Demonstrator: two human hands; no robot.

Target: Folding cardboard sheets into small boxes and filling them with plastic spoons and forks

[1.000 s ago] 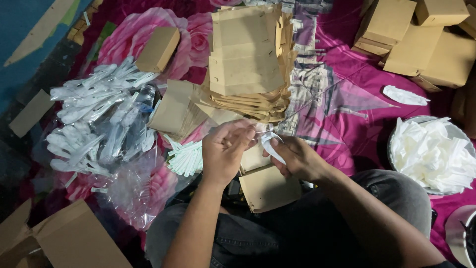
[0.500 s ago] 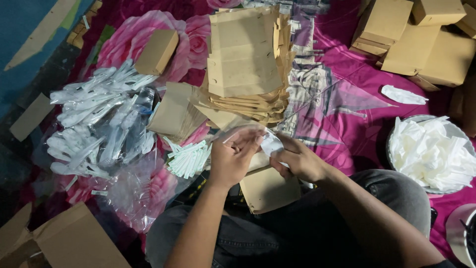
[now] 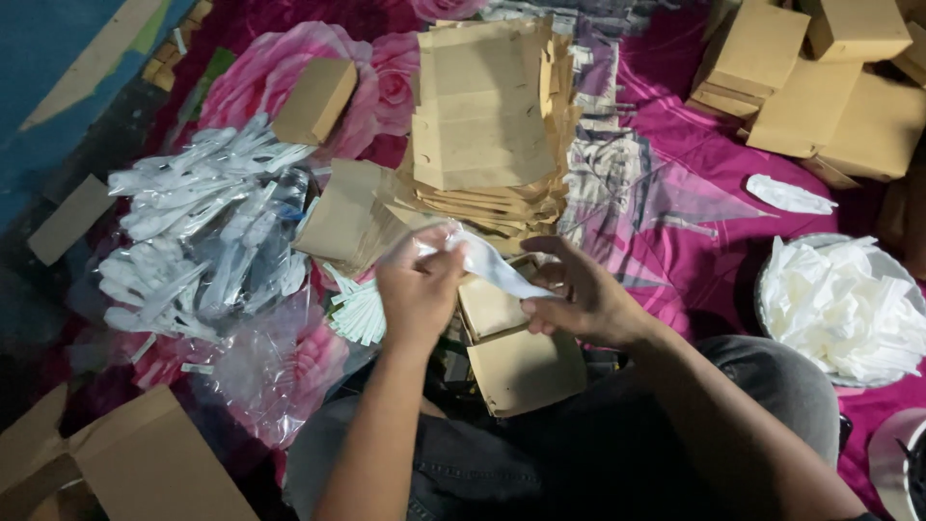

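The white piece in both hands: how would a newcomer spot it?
Start at the tall stack of brown paper envelopes on the pink floral cloth. Just below it, the left hand and right hand pinch a thin white piece; unlike the heaped white items, it is held aloft.

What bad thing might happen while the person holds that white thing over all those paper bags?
1. The white item is pinched only by fingertips of the left hand and right hand; it may slip into the lap.
2. The bag stack leans unevenly just beyond the hands; a bump might topple it.
3. The cutlery pile lies loose on plastic and could scatter.
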